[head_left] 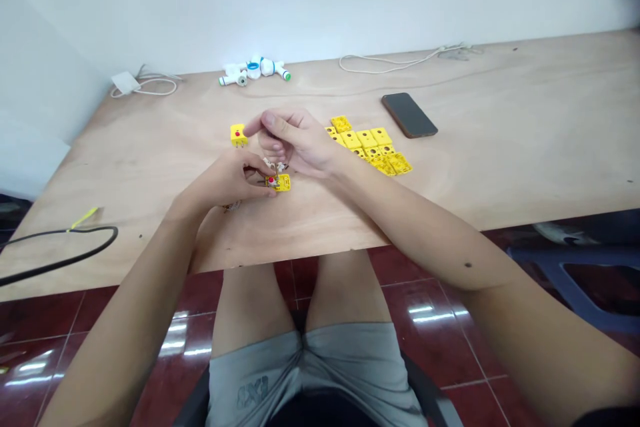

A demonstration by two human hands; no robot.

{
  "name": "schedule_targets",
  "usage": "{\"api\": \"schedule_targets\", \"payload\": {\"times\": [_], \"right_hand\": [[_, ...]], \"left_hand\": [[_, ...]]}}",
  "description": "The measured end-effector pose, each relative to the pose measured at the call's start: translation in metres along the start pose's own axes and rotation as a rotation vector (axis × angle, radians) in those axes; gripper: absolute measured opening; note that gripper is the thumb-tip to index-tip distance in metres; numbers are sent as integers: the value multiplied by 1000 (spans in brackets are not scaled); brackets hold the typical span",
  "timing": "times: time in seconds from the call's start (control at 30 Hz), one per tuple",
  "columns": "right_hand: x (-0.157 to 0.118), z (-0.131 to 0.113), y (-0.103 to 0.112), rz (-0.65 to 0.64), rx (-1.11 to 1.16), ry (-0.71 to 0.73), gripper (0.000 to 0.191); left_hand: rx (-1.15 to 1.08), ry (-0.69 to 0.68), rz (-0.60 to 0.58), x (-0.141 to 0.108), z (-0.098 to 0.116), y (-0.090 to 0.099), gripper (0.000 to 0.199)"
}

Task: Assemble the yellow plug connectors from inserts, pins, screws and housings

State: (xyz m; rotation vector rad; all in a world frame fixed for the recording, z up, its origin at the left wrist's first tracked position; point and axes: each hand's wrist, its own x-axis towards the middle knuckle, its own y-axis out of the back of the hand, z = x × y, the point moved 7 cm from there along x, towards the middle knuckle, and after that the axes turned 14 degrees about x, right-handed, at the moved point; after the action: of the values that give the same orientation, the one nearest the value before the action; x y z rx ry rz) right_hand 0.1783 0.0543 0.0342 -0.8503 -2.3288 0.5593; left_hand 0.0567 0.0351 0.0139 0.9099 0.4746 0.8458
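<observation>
My left hand (226, 180) pinches a yellow connector body with a red dot (281, 182) lying on the plywood table (450, 167), with small metal parts (274, 166) at its end. My right hand (295, 142) hovers just above, its fingertips close to those metal parts. Whether it holds anything is hidden. Past its extended index finger, a yellow two-pin plug with a red dot (239, 135) stands apart on the wood. Several yellow connector pieces (370, 150) lie grouped to the right of my right hand, which partly covers their left end.
A dark smartphone (409, 115) lies beyond the yellow pieces. White fittings (254, 71) and a white cable (395, 61) sit near the back wall. A white charger (125, 83) rests at the back left, and a black cable (55, 247) at the left edge.
</observation>
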Motion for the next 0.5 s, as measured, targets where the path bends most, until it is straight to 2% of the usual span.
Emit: {"api": "schedule_targets", "payload": {"times": [0.1,0.23,0.37,0.43,0.5], "right_hand": [[1,2,0,-1,-5,3,48],[0,0,3,-18,-125,73,50],[-2,-4,3,-25,-167,93,48],[-2,-13,-4,-82,-290,119,46],[-2,-25,-13,-144,-515,176,40]], "left_hand": [[15,-43,-24,2,2,-1,26],[-37,-51,11,3,5,3,28],[-50,-56,-44,1,8,0,20],[-43,-58,-44,0,8,-1,21],[-46,-46,-23,0,6,-1,22]]}}
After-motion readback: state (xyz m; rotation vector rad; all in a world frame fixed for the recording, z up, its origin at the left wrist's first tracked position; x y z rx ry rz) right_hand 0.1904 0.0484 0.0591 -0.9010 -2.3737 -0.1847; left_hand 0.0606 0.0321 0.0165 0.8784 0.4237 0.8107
